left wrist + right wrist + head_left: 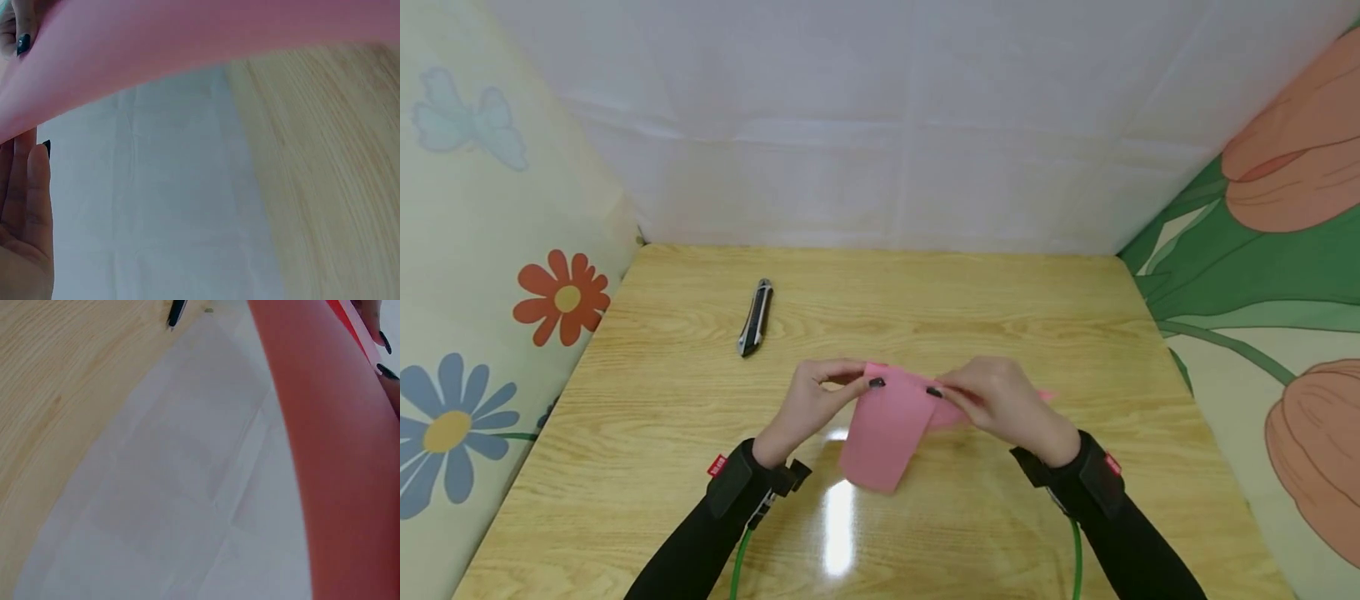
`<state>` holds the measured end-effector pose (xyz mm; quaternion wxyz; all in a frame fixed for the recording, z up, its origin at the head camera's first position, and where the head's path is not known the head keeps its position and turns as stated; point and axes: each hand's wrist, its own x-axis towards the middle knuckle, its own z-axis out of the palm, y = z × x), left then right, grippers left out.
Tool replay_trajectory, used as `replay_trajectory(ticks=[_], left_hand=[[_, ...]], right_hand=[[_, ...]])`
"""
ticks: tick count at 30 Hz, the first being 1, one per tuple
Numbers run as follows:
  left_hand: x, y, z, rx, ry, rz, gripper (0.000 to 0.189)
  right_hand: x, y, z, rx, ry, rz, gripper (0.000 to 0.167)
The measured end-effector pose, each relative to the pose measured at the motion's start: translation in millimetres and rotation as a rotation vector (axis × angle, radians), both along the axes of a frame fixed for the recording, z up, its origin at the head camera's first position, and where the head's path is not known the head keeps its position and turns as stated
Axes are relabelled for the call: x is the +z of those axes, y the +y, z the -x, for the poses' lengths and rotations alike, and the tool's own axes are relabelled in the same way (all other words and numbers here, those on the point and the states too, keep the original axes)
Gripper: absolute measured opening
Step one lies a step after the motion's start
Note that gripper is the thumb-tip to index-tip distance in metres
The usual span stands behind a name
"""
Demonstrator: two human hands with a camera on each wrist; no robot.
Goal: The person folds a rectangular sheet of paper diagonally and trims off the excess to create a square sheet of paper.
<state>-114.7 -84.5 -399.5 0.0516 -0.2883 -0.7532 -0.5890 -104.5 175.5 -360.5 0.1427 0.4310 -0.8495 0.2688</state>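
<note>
A sheet of pink paper [883, 437] is held up over the wooden table, its lower end hanging toward the person. My left hand [816, 396] pinches its upper left corner, thumb on the near side. On the other side my right hand [1003, 400] pinches the upper right edge between thumb and fingers. Another part of the sheet runs off to the right, partly hidden behind that hand. In the left wrist view the pink paper [200, 37] bends across the top, above the left hand [28, 212]. The right wrist view shows the curved paper [331, 437] close up.
A black and grey utility knife [756, 318] lies on the table [1000, 308], beyond the left hand. A white cloth [880, 125] hangs behind the table's far edge. Flower-printed panels [467, 292] stand at both sides. Green cables [740, 562] trail from the wrist cameras.
</note>
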Motion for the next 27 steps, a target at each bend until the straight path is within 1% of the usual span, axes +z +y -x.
replay_trajectory(ticks=[1, 2, 4, 6, 9, 12, 16, 18, 23, 27], left_hand=[[0.2, -0.9, -0.4, -0.017, 0.028, -0.003, 0.018], [0.5, -1.4, -0.5, -0.034, 0.059, -0.012, 0.017], [0.6, -1.9, -0.8, -0.064, 0.122, -0.038, 0.017], [0.2, -1.9, -0.4, -0.090, 0.184, -0.079, 0.018], [-0.8, -2.0, 0.7, -0.111, 0.275, -0.119, 0.016], [-1.5, -2.6, 1.8, -0.128, 0.343, -0.140, 0.012], [-1.7, -3.0, 2.9, -0.141, 0.384, -0.143, 0.023], [-2.1, -3.1, 3.0, -0.146, 0.382, -0.139, 0.026], [-2.8, -3.2, 3.0, -0.169, 0.368, -0.143, 0.024], [-4.8, -3.6, 5.0, -0.188, 0.398, -0.167, 0.022]], right_hand=[[0.5, -0.2, -0.9, 0.017, 0.067, 0.006, 0.009], [0.9, -0.3, -1.7, 0.032, 0.129, 0.010, 0.012], [2.2, -0.6, -3.5, 0.053, 0.228, 0.013, 0.025], [2.9, -1.1, -5.1, 0.058, 0.295, 0.010, 0.037], [4.6, -2.0, -7.2, 0.059, 0.355, -0.005, 0.038], [5.8, -2.7, -8.5, 0.060, 0.387, -0.015, 0.037], [7.0, -3.5, -9.7, 0.060, 0.406, -0.024, 0.035], [7.4, -4.1, -10.4, 0.058, 0.406, -0.025, 0.034], [7.3, -5.1, -10.9, 0.063, 0.405, -0.014, 0.032], [5.5, -4.7, -10.2, 0.068, 0.417, 0.006, 0.033]])
